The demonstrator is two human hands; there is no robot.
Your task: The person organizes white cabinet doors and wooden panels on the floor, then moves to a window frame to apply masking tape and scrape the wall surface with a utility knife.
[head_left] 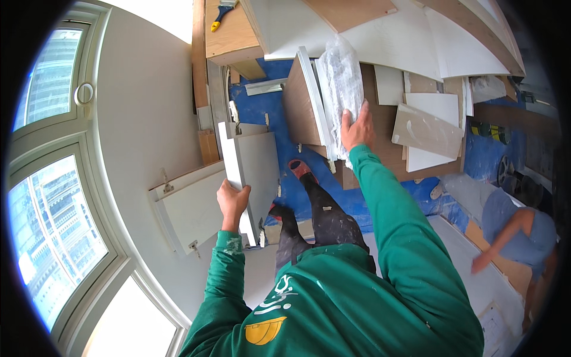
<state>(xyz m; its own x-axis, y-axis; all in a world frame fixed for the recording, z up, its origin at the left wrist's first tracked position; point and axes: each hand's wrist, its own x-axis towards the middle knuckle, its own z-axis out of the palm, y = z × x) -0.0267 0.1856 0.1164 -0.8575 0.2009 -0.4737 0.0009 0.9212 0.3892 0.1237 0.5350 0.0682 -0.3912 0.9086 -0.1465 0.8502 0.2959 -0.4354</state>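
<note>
My left hand (234, 201) grips the edge of an upright white cabinet door panel (254, 169), thumb on one side and fingers on the other. Metal hinges hang from panels close by, and another white panel (193, 202) leans against the wall to its left. Farther right, my right hand (359, 127) is closed over the edge of a long bundle wrapped in clear plastic (341, 74), its thumb lying on the wrap. That bundle stands on edge against a brown board (301, 107) with a pale edge strip. Part of the right fingers is hidden.
Loose boards (428, 128) lie stacked at the right. Blue sheeting (297, 205) covers the floor around my feet. A paintbrush (223, 13) rests on a wooden box at the back. At the lower right, another person (514, 229) bends near a white surface. Windows (56, 220) line the left.
</note>
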